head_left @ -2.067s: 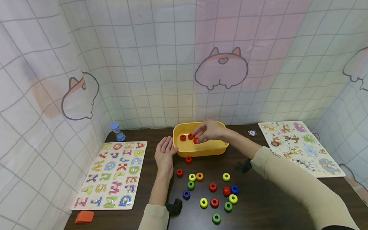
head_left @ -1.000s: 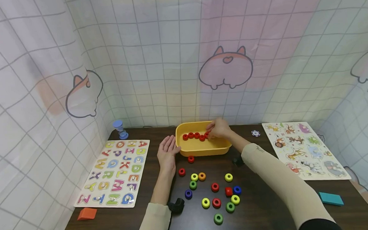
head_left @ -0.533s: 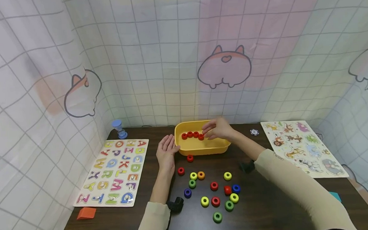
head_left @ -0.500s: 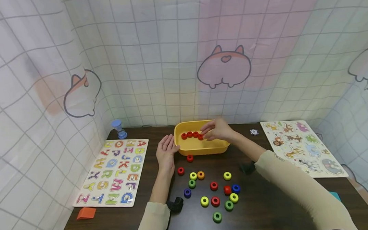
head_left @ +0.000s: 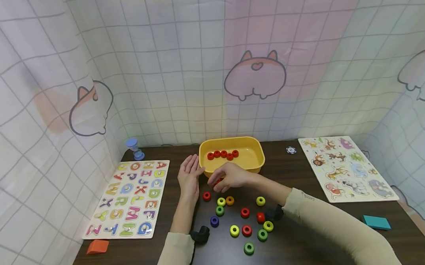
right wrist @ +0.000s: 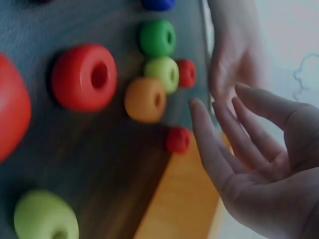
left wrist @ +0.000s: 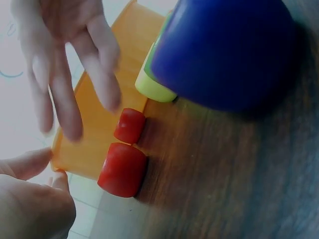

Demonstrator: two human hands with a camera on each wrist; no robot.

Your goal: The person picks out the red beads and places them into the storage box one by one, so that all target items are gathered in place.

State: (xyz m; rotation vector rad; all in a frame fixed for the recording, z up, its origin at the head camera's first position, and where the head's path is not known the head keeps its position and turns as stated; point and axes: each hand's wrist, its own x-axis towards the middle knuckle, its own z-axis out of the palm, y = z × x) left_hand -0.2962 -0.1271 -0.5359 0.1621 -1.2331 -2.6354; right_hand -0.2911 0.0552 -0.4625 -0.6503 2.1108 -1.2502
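In the head view, my left hand (head_left: 189, 179) is at the left end of the yellow box (head_left: 249, 156), near the back edge of the tabletop (head_left: 218, 260); its fingers are straight. My right hand (head_left: 232, 176) is above one red bead (head_left: 218, 182) — this lies just before the box's front wall. Five red beads (head_left: 223, 153) are inside the box. In the left wrist view, my left thumb touches the box corner; my right fingers are blurred, so I cannot tell if they touch the bead. In the right wrist view, my right thumb and fingers stand apart — an orange bead (right wrist: 145, 99) lies near.
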